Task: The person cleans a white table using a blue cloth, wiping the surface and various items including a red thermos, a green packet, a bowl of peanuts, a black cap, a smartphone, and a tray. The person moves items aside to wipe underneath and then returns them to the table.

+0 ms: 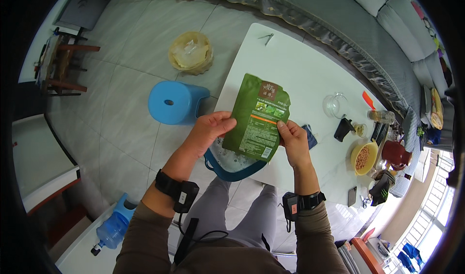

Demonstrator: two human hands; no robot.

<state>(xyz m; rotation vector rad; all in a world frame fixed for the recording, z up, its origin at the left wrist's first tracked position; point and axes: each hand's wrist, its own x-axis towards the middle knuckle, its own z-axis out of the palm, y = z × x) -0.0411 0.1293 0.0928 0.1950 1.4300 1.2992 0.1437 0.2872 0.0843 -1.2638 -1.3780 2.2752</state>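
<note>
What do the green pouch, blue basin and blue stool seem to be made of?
Green pouch: probably laminated plastic film, satin finish; it is thin, flat and printed all over, though foil inside can't be ruled out.
Blue basin: likely smooth plastic, given its even colour and rounded wall.
Blue stool: apparently moulded plastic, low sheen; its seat looks seamless, with rounded corners.

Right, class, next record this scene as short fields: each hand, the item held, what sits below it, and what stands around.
Left hand: pinches left edge of green pouch
Right hand: pinches the pouch's right edge
Pouch face: printed side toward the camera
Below: blue basin holding sudsy liquid, partly hidden
Floor, left: blue stool, lined bin
White table, right: yellow bowl, orange utensil
</note>
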